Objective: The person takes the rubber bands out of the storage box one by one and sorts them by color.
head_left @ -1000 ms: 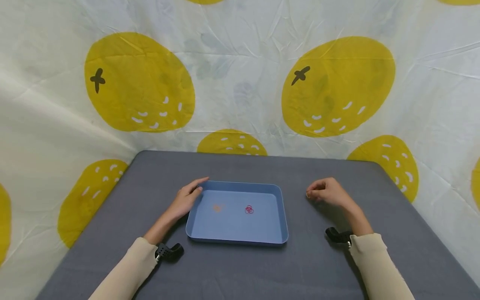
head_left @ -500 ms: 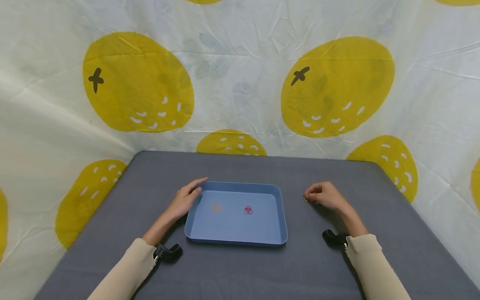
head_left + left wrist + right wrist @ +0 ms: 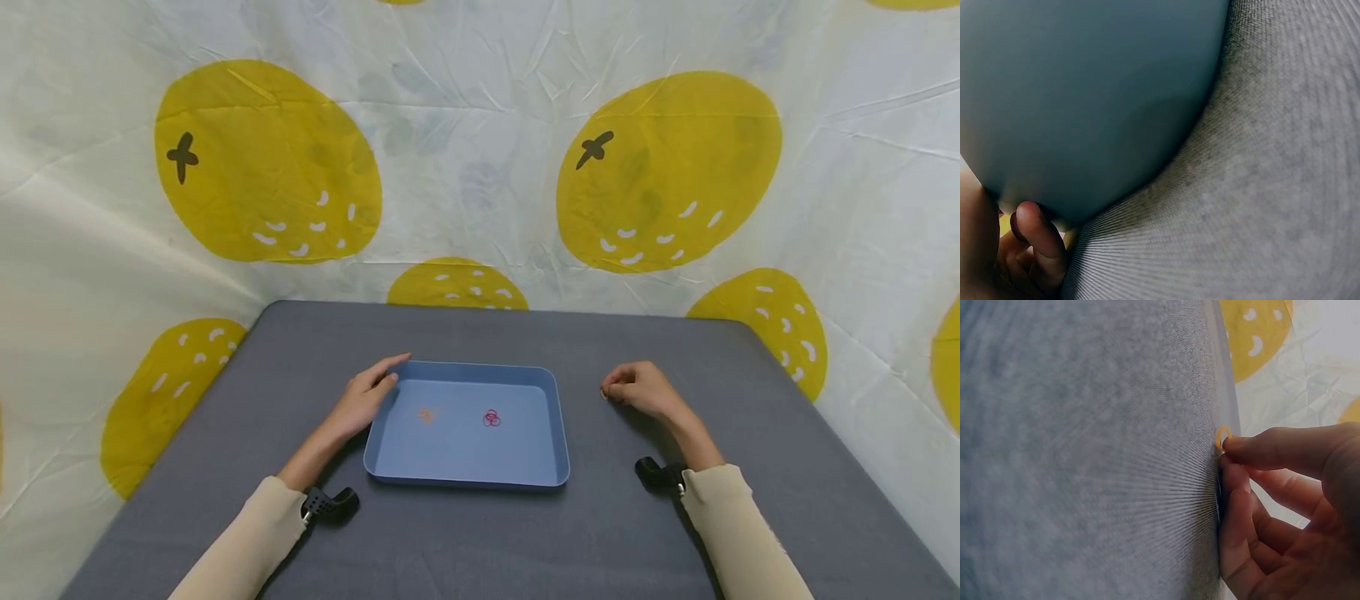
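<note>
My left hand [image 3: 360, 402] holds the far left corner of a shallow blue tray [image 3: 465, 479], with the thumb over the rim and the index finger stretched along the corner. The left wrist view has curled fingers [image 3: 1044, 244] up against the tray's wall. Off to the right of the tray, my right hand [image 3: 642, 390] pinches a small yellow-orange rubber band [image 3: 1223, 437] between thumb and fingertips, low over the cloth. Part of its loop sticks out past the thumb tip. Inside the tray lie a little pile of red rubber bands [image 3: 491, 418] and a pale orange pile [image 3: 427, 415].
A grey cloth [image 3: 465, 550] covers the table under the tray and both hands. White sheeting with printed yellow fruit [image 3: 667, 171] rises behind the table's far edge. Each wrist wears a black camera mount [image 3: 330, 505].
My right hand has moved slightly toward the tray with the rubber band still pinched. The left hand keeps its place on the tray; the whole head view has shifted a little.
</note>
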Tool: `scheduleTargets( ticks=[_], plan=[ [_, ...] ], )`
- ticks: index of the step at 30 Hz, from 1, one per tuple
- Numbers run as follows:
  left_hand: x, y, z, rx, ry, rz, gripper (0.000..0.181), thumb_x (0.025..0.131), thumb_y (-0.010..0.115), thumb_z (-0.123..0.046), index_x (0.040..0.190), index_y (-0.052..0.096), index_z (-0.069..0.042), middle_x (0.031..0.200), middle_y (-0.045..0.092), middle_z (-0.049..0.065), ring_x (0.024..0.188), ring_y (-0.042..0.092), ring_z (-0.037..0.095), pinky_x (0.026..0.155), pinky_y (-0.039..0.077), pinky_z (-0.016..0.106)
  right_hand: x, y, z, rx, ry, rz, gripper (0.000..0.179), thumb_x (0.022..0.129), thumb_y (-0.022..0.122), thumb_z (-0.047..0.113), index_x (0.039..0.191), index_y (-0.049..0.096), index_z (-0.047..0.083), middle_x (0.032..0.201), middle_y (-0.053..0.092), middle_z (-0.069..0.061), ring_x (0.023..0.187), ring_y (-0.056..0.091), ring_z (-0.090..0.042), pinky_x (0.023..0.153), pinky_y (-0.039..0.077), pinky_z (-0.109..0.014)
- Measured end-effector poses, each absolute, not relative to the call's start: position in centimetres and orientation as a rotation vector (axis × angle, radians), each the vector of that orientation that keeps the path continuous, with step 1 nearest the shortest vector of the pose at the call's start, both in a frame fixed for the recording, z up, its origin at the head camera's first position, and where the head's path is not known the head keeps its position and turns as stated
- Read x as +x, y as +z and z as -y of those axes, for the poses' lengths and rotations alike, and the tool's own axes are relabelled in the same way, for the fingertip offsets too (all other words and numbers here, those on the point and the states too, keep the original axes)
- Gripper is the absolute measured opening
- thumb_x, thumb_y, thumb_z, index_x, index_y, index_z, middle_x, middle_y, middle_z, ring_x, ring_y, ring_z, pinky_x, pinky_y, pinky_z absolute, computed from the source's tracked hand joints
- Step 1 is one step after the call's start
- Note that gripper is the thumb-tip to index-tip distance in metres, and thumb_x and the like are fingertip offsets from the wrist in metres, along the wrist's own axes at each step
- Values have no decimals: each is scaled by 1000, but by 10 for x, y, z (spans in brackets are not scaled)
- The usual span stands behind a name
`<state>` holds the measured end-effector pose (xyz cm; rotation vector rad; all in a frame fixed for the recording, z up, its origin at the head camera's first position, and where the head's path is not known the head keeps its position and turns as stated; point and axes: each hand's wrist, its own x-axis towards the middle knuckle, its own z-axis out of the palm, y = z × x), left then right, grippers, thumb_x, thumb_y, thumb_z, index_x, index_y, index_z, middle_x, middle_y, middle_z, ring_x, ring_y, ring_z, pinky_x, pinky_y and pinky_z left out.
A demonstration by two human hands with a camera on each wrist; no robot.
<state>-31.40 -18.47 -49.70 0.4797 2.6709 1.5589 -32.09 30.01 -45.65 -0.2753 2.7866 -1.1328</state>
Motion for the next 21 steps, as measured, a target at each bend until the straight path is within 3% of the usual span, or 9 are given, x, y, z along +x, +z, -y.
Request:
scheduleTargets(
  ticks=[21],
  plan=[
    [-310,-495,184,462,1532,-2696,43,112,44,-22,156,49,-25,163,43,11,152,38,39,115,37,64,-316,-437,-308,-252,-1253,-2787,23,99,67,9,112,73,-9,99,75,-22,76,67,-16,66,59,-32]
  ],
)
